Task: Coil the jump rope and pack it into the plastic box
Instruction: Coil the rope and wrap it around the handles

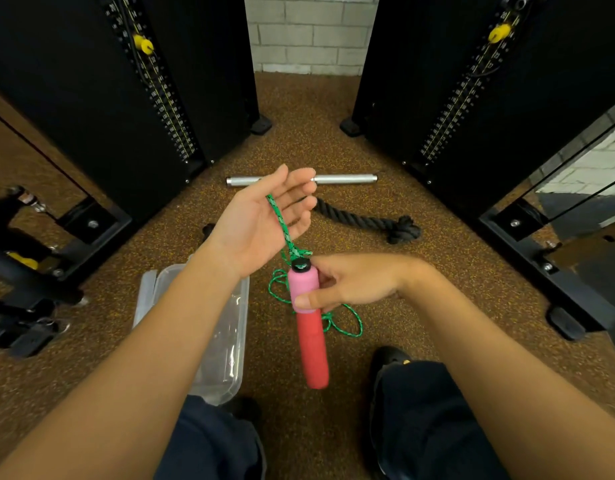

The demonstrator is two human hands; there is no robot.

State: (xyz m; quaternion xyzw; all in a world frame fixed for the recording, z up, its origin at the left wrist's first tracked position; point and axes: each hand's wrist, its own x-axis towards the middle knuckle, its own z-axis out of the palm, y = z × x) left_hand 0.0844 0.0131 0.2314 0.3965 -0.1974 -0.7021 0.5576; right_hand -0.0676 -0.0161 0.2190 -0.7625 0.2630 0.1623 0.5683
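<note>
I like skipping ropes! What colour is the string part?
Green with darker flecks: the rope, seen in the head view.

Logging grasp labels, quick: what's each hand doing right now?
Left hand: open, palm up, green rope draped across it.
Right hand: closed on the pink handle.

The right hand [354,285] grips the pink-and-red handle [309,327] of the jump rope, thumb across its pink upper part. The green rope [281,223] runs up across the flat, upturned palm of the left hand [264,220]; more loops lie on the floor [299,133]. A clear plastic box [226,341] sits below the left forearm.
</note>
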